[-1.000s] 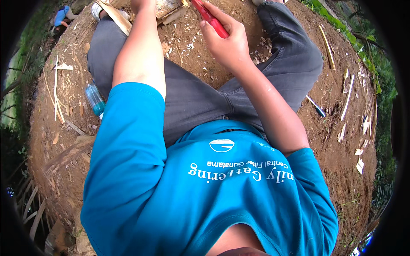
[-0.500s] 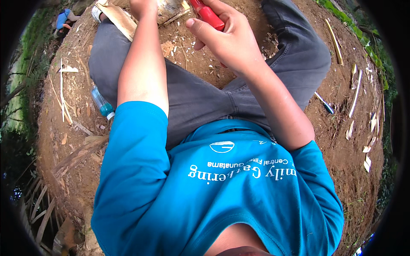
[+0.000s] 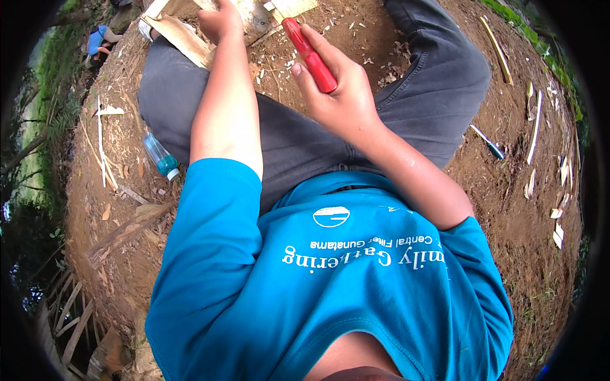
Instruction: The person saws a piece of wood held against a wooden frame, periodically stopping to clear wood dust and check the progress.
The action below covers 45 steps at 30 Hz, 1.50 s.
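Note:
My right hand (image 3: 343, 92) is closed round the red handle of a hand tool (image 3: 311, 56), its thumb lying along the near side. The tool points up and to the left, and its working end, by a pale flat piece of wood (image 3: 298, 7), is too small to tell its kind. At the top edge my left hand (image 3: 220, 20) is closed with fingers bent, by pale wood; what it grips is partly hidden. Under and beside that hand, a split wood slab (image 3: 181, 37) leans across my left shin. A rough block (image 3: 254, 18) lies between the hands.
A bottle of blue-green liquid (image 3: 160, 155) lies by my left knee. A screwdriver-like tool with a blue handle (image 3: 495, 150) is on the soil by my right leg. Wood strips (image 3: 535, 127) and shavings lie scattered at the right. A person in blue (image 3: 98, 39) crouches far left.
The view has shifted, showing more of both hands. The red-handled tool appears lower in the picture, with its far end visible beside the pale wood. Both hands remain closed.

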Tool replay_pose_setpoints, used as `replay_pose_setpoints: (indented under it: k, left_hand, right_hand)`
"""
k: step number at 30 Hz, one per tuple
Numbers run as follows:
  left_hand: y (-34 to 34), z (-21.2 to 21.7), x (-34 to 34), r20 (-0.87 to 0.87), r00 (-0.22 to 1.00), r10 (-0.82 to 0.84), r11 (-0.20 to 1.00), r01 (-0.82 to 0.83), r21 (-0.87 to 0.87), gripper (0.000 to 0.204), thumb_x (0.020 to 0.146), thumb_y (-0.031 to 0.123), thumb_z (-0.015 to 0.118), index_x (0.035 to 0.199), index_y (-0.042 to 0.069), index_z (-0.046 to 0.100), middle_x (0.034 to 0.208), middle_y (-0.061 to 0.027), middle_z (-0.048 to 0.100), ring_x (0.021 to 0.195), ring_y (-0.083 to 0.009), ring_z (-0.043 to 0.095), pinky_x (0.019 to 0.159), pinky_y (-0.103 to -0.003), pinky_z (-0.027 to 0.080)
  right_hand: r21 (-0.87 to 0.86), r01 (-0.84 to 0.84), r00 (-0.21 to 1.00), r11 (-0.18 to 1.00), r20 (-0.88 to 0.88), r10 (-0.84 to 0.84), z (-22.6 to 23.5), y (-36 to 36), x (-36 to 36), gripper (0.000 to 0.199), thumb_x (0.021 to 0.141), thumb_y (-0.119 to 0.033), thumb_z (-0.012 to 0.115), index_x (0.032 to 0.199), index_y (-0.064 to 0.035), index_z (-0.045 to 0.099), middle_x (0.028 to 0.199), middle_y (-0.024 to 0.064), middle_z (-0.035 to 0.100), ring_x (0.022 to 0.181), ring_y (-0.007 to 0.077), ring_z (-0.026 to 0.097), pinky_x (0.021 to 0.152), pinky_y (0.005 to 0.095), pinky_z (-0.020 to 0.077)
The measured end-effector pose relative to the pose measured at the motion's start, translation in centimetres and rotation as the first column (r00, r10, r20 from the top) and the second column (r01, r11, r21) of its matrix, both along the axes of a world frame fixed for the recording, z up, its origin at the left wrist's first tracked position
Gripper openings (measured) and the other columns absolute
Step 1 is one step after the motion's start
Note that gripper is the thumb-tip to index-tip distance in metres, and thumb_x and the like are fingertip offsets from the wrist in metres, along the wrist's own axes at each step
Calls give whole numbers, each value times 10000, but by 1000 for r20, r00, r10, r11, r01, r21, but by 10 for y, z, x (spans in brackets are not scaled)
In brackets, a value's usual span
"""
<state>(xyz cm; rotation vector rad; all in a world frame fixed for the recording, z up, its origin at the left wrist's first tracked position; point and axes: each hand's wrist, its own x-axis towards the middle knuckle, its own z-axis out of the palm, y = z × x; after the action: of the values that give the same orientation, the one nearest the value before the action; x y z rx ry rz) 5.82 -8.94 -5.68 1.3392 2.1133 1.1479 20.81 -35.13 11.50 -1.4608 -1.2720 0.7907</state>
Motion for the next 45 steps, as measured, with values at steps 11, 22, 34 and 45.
replay_pose_setpoints:
  k: [11, 22, 34, 45]
  left_hand:
    - [-11, 11, 10, 43, 991, 129, 991, -127, -52, 781, 944, 614, 602, 1069, -158, 614, 1061, -300, 718, 1024, -413, 713, 886, -476, 555]
    - [16, -17, -10, -5, 998, 66, 998, -66, 7, 691, 965, 642, 529, 1161, 6, 717, 1098, -279, 728, 1056, -464, 680, 894, -514, 526]
    - [22, 1, 1, -60, 987, 149, 977, -156, -147, 757, 942, 672, 523, 1089, -48, 704, 1060, -298, 730, 1045, -476, 686, 895, -533, 527]
    - [42, -10, -3, 111, 992, -58, 998, 57, 12, 727, 933, 632, 576, 1067, -67, 724, 1025, -292, 737, 1007, -450, 705, 876, -504, 540]
  right_hand:
    - [-100, 8, 999, 995, -43, -12, 8, -23, -7, 590, 916, -129, 694, 1456, 17, 505, 990, 293, 699, 926, 442, 714, 783, 420, 562]
    - [-108, -12, 1000, 994, -26, 9, 15, -39, 20, 544, 931, -79, 668, 1459, -22, 550, 1062, 202, 734, 917, 201, 728, 819, 304, 547]
    - [-208, -49, 998, 977, -54, 39, 28, -37, 24, 562, 915, -81, 666, 1459, -13, 543, 1028, 234, 736, 938, 222, 752, 846, 324, 552]
    - [-86, -13, 995, 996, -102, 4, -38, 32, 23, 531, 950, -124, 668, 1443, 29, 545, 1120, 180, 726, 1009, 142, 660, 917, 297, 510]
